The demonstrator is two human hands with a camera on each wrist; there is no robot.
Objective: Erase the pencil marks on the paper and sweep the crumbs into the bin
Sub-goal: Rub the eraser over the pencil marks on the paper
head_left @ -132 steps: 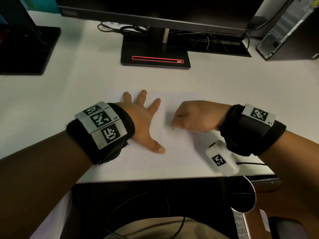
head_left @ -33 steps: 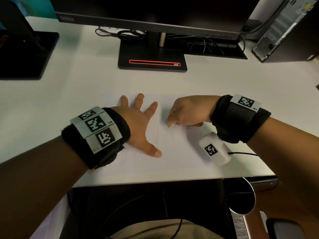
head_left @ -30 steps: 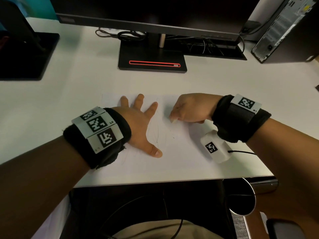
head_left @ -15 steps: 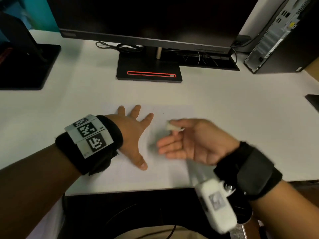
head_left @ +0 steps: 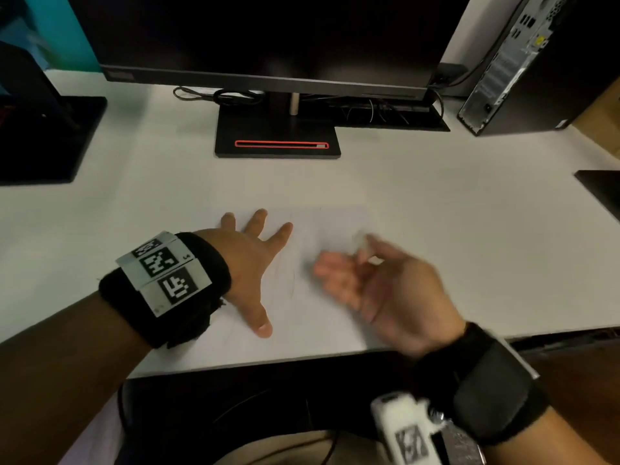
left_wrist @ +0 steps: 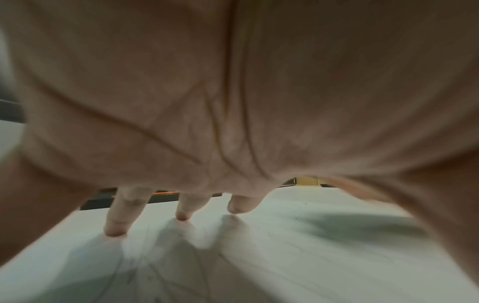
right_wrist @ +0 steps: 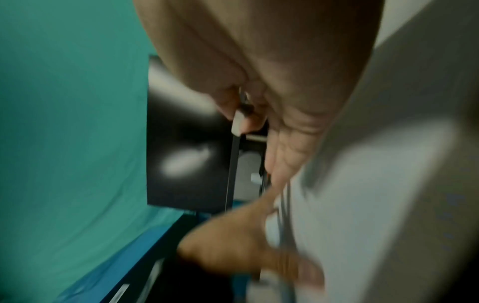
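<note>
A white sheet of paper (head_left: 312, 327) with faint pencil marks (head_left: 293, 283) lies on the white desk near its front edge. My left hand (head_left: 258, 266) presses flat on the paper's left part, fingers (left_wrist: 122, 213) spread and straight. My right hand (head_left: 369, 256) is blurred over the paper's right part, turned on its side with the palm showing. Its thumb and forefinger pinch a small white eraser (head_left: 361, 242), also in the right wrist view as the eraser (right_wrist: 237, 125), and its other fingers are stretched out. I see no bin.
A monitor stand (head_left: 278, 139) with a red line stands behind the paper, with cables beside it. A computer tower (head_left: 523, 62) is at the back right and a black stand (head_left: 40, 139) at the left. A dark object (head_left: 604, 189) lies at the right edge. The desk's front edge (head_left: 268, 364) is close below my hands.
My right hand has lifted from rubbing the paper and turned palm-side up with the eraser still pinched, moving nearer the desk's front edge. My left hand stays flat on the paper.
</note>
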